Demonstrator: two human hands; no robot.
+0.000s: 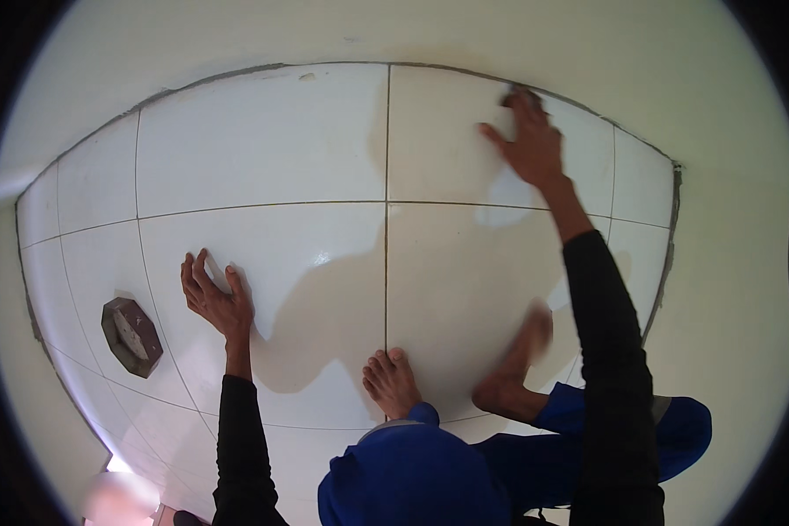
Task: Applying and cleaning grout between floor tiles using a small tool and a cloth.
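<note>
A dark, blurred pad (507, 98) sits under the right hand's (533, 145) fingertips, by the wall (465, 31); whether that grip pinches it, I cannot tell. Left hand (219, 302): fingers spread, near an octagonal dish (147, 331). White-tiled floor (263, 140).

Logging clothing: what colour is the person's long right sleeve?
Black right sleeve, best in the head view.

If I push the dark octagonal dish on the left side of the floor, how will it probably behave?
The dark octagonal dish would probably slide rather than roll, since its outline is flat-sided and the floor tiles look glossy. Its rim shows distinct corners, so it seems stiff. Its broad shape makes tipping look unlikely.
</note>
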